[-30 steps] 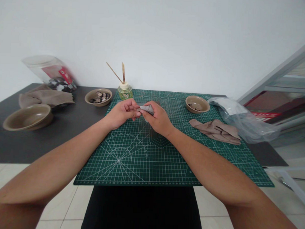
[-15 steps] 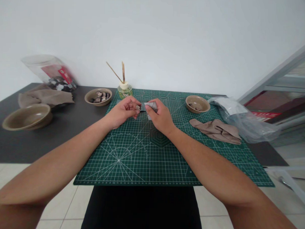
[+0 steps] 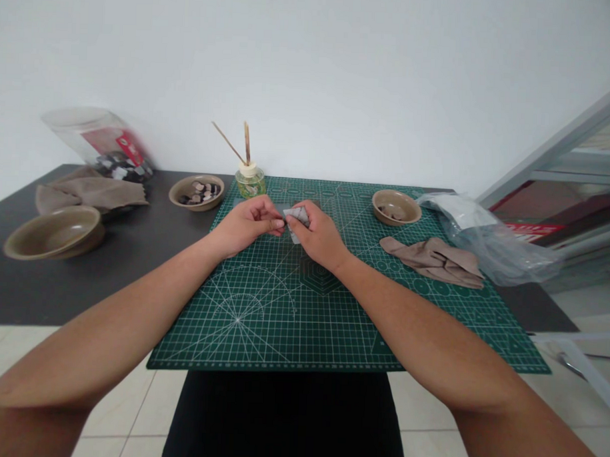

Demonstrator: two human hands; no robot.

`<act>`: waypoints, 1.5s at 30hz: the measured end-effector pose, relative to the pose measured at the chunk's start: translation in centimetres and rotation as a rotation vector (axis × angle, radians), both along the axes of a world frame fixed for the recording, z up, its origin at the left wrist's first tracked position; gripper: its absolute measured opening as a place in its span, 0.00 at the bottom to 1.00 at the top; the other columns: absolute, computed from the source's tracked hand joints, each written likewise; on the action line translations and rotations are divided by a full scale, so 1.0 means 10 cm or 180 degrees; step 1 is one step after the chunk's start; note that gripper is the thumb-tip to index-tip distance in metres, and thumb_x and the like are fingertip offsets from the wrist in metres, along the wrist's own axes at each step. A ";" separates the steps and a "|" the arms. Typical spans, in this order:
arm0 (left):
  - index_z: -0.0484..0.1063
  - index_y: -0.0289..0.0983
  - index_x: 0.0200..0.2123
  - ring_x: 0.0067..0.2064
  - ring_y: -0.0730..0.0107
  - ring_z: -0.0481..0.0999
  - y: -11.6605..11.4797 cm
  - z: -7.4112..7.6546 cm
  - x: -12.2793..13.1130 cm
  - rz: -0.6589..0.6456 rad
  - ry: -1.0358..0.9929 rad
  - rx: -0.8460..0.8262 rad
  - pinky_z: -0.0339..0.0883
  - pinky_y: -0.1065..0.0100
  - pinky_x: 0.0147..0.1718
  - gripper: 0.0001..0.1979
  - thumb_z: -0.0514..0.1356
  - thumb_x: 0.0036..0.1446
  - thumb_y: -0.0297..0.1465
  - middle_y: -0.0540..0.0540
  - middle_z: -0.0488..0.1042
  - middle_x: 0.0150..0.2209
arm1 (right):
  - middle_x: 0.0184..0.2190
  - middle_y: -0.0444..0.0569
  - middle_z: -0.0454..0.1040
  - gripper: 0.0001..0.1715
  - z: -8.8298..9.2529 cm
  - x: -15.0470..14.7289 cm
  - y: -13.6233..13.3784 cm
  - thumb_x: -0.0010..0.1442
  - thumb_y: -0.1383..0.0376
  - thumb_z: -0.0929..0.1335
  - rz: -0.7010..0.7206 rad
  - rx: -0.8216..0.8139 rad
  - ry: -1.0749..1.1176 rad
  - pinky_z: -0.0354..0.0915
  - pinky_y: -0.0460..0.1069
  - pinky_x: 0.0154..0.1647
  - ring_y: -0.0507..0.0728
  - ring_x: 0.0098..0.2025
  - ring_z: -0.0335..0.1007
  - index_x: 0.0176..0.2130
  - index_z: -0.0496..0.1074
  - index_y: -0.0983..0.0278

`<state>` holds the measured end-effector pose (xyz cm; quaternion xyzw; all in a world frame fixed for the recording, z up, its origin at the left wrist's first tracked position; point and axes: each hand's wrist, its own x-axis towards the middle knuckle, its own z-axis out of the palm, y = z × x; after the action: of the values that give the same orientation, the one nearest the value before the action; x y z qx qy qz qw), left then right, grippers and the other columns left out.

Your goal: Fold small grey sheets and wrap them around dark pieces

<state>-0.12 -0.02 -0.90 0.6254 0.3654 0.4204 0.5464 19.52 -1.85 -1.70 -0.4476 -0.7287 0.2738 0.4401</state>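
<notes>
Above the far half of the green cutting mat (image 3: 282, 321), my two hands meet. My right hand (image 3: 317, 234) is closed on a folded grey piece (image 3: 297, 217), cloth or paper, with part of it hanging below the thumb. My left hand (image 3: 252, 225) is pinched at the left edge of that piece; whatever lies between its fingertips is too small to make out. Behind the hands, a dark grey flat thing lies partly hidden on the mat.
Left are a bowl of small dark and tan pieces (image 3: 202, 192), a larger bowl (image 3: 55, 233), brown cloth (image 3: 91, 192) and a tipped clear jar (image 3: 112, 145). A reed diffuser (image 3: 250, 180) stands behind. Right are another bowl (image 3: 396, 208), brown cloth (image 3: 436, 260) and plastic bag (image 3: 489, 238).
My right hand has shifted slightly left with the grey piece, and the hands now meet. The small tan piece seen earlier at my left fingertips is now hidden.
</notes>
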 end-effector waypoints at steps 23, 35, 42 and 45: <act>0.70 0.36 0.27 0.28 0.72 0.79 0.01 0.02 -0.02 0.0124 0.0176 0.0175 0.73 0.69 0.31 0.17 0.76 0.42 0.30 0.51 0.79 0.25 | 0.31 0.44 0.76 0.14 0.01 0.02 0.02 0.64 0.52 0.70 0.0174 -0.0192 0.0078 0.63 0.51 0.38 0.56 0.33 0.70 0.36 0.70 0.60; 0.71 0.37 0.25 0.27 0.72 0.76 0.01 0.01 -0.03 0.0206 0.0302 0.0394 0.69 0.69 0.29 0.15 0.75 0.42 0.32 0.51 0.78 0.25 | 0.32 0.45 0.74 0.14 -0.01 0.01 0.02 0.65 0.53 0.69 0.0299 -0.0172 -0.0077 0.62 0.51 0.39 0.56 0.35 0.69 0.37 0.66 0.59; 0.70 0.37 0.25 0.26 0.72 0.75 0.02 0.01 -0.03 0.0214 0.0328 0.0578 0.68 0.69 0.28 0.15 0.75 0.43 0.32 0.51 0.77 0.24 | 0.32 0.44 0.74 0.14 0.02 0.01 0.01 0.64 0.53 0.69 0.0272 -0.0125 -0.0061 0.62 0.50 0.40 0.55 0.35 0.68 0.37 0.67 0.60; 0.70 0.37 0.25 0.26 0.72 0.74 0.02 0.00 -0.04 0.0209 0.0343 0.0614 0.68 0.69 0.28 0.15 0.74 0.43 0.32 0.52 0.77 0.24 | 0.34 0.45 0.74 0.12 0.01 0.00 0.01 0.65 0.54 0.68 0.0331 -0.0112 -0.0075 0.62 0.50 0.41 0.55 0.36 0.67 0.39 0.66 0.60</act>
<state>-0.47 0.19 -0.90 0.6845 0.3724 0.4370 0.4493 19.48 -1.76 -1.57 -0.4200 -0.7511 0.3038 0.4088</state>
